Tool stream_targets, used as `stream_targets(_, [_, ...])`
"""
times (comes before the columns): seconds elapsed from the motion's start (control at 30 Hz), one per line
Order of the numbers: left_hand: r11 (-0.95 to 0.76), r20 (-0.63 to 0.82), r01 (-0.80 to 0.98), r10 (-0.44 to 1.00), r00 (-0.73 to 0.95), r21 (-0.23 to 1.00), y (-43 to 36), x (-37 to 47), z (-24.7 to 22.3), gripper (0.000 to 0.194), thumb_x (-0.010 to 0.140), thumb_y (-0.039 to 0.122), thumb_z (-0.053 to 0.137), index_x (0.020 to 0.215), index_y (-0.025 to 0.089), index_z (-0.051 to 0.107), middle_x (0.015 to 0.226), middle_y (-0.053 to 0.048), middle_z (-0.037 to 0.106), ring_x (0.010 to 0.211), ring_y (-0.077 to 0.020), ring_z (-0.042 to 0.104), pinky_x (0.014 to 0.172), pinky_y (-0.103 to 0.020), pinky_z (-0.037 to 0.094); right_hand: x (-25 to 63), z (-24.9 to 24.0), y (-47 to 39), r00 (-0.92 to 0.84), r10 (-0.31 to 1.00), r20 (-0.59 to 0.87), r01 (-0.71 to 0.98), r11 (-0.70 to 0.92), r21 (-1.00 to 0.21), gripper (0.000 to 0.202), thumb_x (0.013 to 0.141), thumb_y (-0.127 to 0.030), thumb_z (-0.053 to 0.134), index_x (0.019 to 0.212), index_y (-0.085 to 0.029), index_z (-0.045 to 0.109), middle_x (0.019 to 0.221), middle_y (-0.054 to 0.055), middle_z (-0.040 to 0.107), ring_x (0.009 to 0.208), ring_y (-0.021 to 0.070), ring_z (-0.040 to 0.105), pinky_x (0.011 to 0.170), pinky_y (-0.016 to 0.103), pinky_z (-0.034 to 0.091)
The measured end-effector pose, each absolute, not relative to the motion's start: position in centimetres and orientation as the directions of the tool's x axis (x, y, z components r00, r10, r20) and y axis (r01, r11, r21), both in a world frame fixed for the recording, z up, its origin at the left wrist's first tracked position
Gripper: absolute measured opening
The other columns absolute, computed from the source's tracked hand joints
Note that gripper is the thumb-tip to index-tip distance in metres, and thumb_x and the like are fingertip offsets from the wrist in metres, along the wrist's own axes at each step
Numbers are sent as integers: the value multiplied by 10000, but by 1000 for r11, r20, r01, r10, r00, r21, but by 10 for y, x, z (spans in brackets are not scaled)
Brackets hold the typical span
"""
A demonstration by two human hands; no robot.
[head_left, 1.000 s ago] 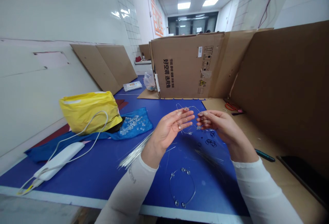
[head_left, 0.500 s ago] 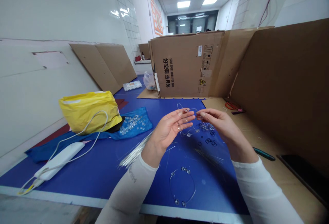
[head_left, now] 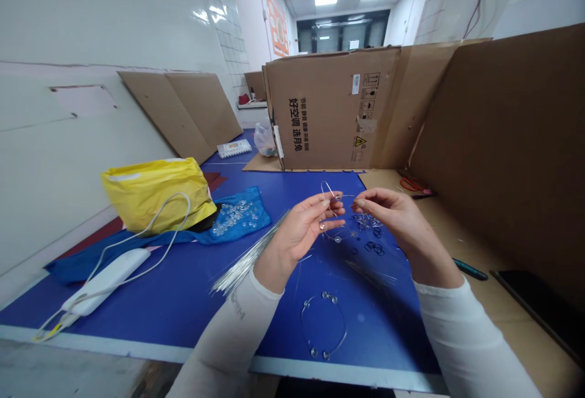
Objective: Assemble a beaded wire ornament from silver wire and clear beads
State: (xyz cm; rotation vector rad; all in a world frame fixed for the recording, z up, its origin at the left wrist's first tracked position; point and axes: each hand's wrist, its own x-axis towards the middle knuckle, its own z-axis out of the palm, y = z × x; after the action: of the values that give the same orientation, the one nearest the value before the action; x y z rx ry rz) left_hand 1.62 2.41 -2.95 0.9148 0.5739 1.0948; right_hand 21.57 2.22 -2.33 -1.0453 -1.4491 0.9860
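Observation:
My left hand [head_left: 304, 227] pinches a thin, bent wire [head_left: 325, 186] strung with clear beads, one of them at the fingertips. My right hand [head_left: 388, 212] is closed at thumb and forefinger on the wire's other end, close to the left fingers. Lower on the held wire hangs a clear bead [head_left: 338, 239]. Below the hands, a wire ring with clear beads [head_left: 346, 325] lies on the blue table. Beyond and under the right hand are small dark rings [head_left: 375, 248] and a pile of small metal pieces [head_left: 365, 221].
A bundle of straight wires [head_left: 247, 264] lies by my left forearm. Loose clear beads [head_left: 235, 216] rest on blue cloth beside a yellow bag [head_left: 158, 194]. A white power strip [head_left: 109, 282] is at left. Cardboard [head_left: 338, 111] stands behind; scissors [head_left: 414, 184] and a green tool [head_left: 470, 269] lie right.
My hands have drawn slightly apart, and the left fingers have curled in more around the wire. The camera view has shifted a little; the things on the table stay put.

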Motion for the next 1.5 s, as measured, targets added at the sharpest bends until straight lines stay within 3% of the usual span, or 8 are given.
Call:
stream_targets(0.43, [185,-9,-379,907,421,907,22,14,-30,249,851,227,733,1079,132,761,1063,-127,752,1014,-235,702,931,-379,516,219,-23,25,-41,980,196,120,200,-973,287,678,-447,780,640,-178,688,614,24,632,580,133,525,555,283,408])
stream_targets(0.73, [149,0,-341,916,400,928,23,16,-32,242,787,198,782,1017,130,755,817,-49,707,780,-153,665,869,-362,511,221,-20,23,-51,981,187,66,190,-980,280,653,-434,784,617,-179,673,592,17,616,577,124,517,570,281,402])
stream_targets(1.1, [147,-6,-336,922,387,930,22,14,-29,235,794,187,765,1023,139,736,822,-34,709,710,-147,683,778,-340,531,221,-20,23,-53,981,187,71,191,-979,307,656,-458,802,647,-173,686,584,10,613,566,122,509,558,279,391])
stream_targets(1.5, [164,-22,-340,923,384,926,24,16,-29,192,846,195,718,1027,151,763,1012,-112,769,976,-223,717,944,-397,509,226,-20,23,-101,978,180,-28,178,-984,295,663,-436,813,624,-177,676,578,15,607,554,123,507,557,291,393])
